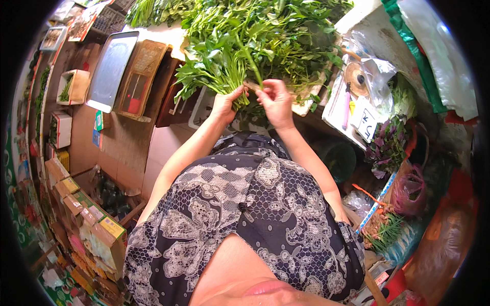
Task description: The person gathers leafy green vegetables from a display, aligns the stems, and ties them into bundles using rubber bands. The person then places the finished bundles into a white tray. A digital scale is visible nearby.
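My left hand (226, 105) is closed around the stems of a bunch of leafy greens (220, 70), whose leaves fan out up and to the left. Between the fingers of my right hand (275, 102) is the lower end of a single green stem (249, 57), which slants up toward the heap. Both hands are close together in front of my body. Beyond them lies a large heap of the same kind of leafy greens (283, 34), spread over a pale board (306, 108). The far end of the single stem blends into the heap.
On the left are a metal tray (113, 70) and a brown plastic crate (139, 78). A white foam box top (338, 111) at right carries a tape roll (356, 79), a pink-handled tool (346, 109) and a written price card (365, 118). Purple-leaved greens (386, 143) lie nearby.
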`<action>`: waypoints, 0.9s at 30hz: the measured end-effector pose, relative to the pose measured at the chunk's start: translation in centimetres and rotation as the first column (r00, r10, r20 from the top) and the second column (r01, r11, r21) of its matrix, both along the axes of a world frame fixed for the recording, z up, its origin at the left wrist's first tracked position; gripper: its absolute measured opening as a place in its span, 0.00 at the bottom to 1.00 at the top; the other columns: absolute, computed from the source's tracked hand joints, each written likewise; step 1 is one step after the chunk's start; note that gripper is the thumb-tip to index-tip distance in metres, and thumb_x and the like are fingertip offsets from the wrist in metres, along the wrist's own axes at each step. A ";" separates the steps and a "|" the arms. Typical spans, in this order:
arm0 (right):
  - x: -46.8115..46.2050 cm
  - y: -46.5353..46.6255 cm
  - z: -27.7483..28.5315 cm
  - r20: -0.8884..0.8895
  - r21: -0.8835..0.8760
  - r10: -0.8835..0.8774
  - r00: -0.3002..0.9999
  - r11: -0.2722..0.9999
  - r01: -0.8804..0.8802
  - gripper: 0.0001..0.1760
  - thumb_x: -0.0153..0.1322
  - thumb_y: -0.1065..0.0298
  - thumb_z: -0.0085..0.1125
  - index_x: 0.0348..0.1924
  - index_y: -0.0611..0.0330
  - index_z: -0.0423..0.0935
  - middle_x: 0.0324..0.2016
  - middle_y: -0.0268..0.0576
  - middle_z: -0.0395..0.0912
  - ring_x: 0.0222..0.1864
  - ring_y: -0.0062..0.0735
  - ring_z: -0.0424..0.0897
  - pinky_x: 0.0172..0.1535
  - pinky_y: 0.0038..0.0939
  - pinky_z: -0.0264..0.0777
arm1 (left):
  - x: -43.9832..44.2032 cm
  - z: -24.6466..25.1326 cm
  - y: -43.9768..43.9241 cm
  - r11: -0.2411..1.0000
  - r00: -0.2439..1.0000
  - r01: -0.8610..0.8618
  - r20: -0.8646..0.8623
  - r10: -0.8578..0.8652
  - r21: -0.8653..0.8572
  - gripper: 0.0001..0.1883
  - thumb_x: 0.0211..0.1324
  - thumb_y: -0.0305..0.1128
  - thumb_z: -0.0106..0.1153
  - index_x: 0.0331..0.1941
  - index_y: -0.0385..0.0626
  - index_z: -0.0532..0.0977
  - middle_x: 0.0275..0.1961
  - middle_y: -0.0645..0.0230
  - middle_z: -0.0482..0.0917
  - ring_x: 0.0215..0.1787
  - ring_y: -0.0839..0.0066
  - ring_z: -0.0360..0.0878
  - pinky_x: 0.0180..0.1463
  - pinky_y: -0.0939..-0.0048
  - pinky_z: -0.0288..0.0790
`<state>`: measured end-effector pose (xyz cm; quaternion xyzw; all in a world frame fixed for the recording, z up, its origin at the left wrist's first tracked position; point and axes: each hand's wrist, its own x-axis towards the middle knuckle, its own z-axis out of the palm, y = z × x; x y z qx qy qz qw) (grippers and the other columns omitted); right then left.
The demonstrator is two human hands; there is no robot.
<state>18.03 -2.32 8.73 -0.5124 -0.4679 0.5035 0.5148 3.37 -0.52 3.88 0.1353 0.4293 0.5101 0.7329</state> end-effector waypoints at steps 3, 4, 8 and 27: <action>-0.6 -0.3 -1.3 0.486 0.352 0.058 0.872 0.900 -0.257 0.08 0.57 0.73 0.61 0.30 0.63 0.75 0.25 0.46 0.74 0.25 0.32 0.76 0.29 0.25 0.69 | 0.5 -0.9 -0.6 0.999 0.994 -0.002 0.109 0.007 -0.046 0.12 0.50 0.29 0.60 0.39 0.37 0.74 0.33 0.62 0.79 0.33 0.73 0.78 0.38 0.73 0.72; -0.4 -0.5 -2.1 0.441 0.263 0.181 0.879 0.910 -0.320 0.08 0.58 0.72 0.61 0.31 0.63 0.76 0.24 0.44 0.74 0.25 0.30 0.76 0.28 0.24 0.70 | 0.5 -1.0 -0.7 0.999 0.999 -0.003 0.048 0.005 -0.039 0.11 0.48 0.27 0.60 0.36 0.36 0.75 0.33 0.63 0.79 0.33 0.73 0.77 0.37 0.74 0.72; 2.9 0.9 -7.3 -0.188 -0.390 -0.039 0.981 0.920 -0.038 0.08 0.64 0.68 0.58 0.30 0.64 0.75 0.22 0.37 0.75 0.22 0.23 0.74 0.26 0.22 0.71 | -0.6 -0.5 -0.7 0.994 0.999 -0.039 0.006 0.040 -0.102 0.09 0.46 0.24 0.60 0.33 0.36 0.75 0.30 0.64 0.79 0.29 0.74 0.77 0.34 0.73 0.73; 6.7 5.4 -3.8 -0.478 -0.055 0.144 0.866 0.980 -0.194 0.30 0.65 0.75 0.56 0.59 0.56 0.56 0.31 0.38 0.75 0.29 0.20 0.73 0.29 0.16 0.67 | -1.6 1.0 -1.2 0.995 1.000 0.003 -0.009 -0.002 0.099 0.09 0.48 0.26 0.58 0.35 0.34 0.75 0.31 0.63 0.79 0.31 0.73 0.78 0.36 0.71 0.74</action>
